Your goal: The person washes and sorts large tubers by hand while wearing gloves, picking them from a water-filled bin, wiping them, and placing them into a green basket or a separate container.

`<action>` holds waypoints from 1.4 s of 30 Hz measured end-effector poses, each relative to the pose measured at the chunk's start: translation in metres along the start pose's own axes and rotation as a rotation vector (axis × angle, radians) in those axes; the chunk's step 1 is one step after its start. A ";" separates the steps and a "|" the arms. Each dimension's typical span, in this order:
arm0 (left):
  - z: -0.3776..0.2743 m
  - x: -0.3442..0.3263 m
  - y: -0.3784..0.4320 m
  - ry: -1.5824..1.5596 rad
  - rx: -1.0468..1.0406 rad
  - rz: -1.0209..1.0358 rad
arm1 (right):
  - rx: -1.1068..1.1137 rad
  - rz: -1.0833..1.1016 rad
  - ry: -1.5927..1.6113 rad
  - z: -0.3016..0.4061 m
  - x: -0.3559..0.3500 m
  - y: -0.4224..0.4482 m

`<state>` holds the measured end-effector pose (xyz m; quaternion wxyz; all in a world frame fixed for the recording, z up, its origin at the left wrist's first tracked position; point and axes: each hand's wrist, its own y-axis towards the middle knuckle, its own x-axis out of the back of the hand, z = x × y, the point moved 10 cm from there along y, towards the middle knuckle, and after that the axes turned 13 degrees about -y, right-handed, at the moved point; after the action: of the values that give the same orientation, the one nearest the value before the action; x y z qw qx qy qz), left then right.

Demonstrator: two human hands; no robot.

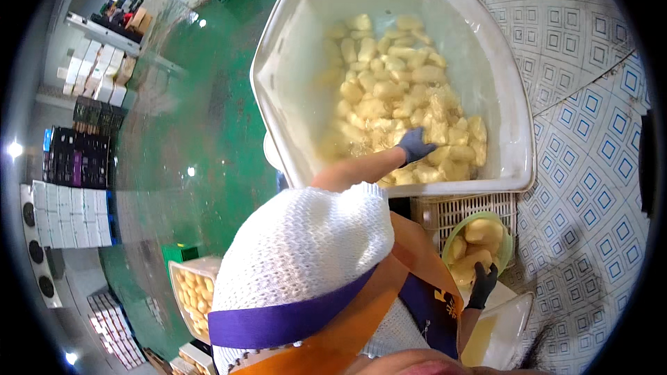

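A large white plastic tub [513, 114] of water stands before me, with many peeled potatoes [388, 88] under the surface. Over the near part of the pile is my left hand [416, 146] in a grey-blue glove, fingers spread and nothing seen in it; its palm side is hidden. To the right, below the tub's near rim, a round light-green basket [452, 234] holds several large peeled potatoes [483, 232]. My right hand [483, 282], in a dark glove, grips the basket's near rim, its fingertips beside a potato.
A white slatted crate [458, 208] lies under the basket. Near my right elbow is a white container [513, 317] with yellowish contents. Another crate of potatoes [195, 297] stands on the wet green floor [208, 99] at left. A tiled wall [583, 130] borders the right.
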<state>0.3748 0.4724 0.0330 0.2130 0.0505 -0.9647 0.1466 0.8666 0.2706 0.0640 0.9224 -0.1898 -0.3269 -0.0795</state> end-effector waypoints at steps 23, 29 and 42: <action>-0.231 -0.170 -0.148 -0.997 0.136 1.156 | 0.742 -0.467 -0.060 0.303 0.047 0.007; -0.271 -0.140 -0.161 -0.562 -0.353 1.219 | 0.319 0.214 0.294 0.201 0.003 0.078; -0.282 -0.081 -0.133 -0.030 -1.094 0.738 | 0.457 0.253 0.686 0.213 -0.053 0.057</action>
<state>0.5812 0.4349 0.2778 0.1301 -0.3971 -0.8567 -0.3023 0.7193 0.4098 0.1655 0.9985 0.0184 0.0156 0.0501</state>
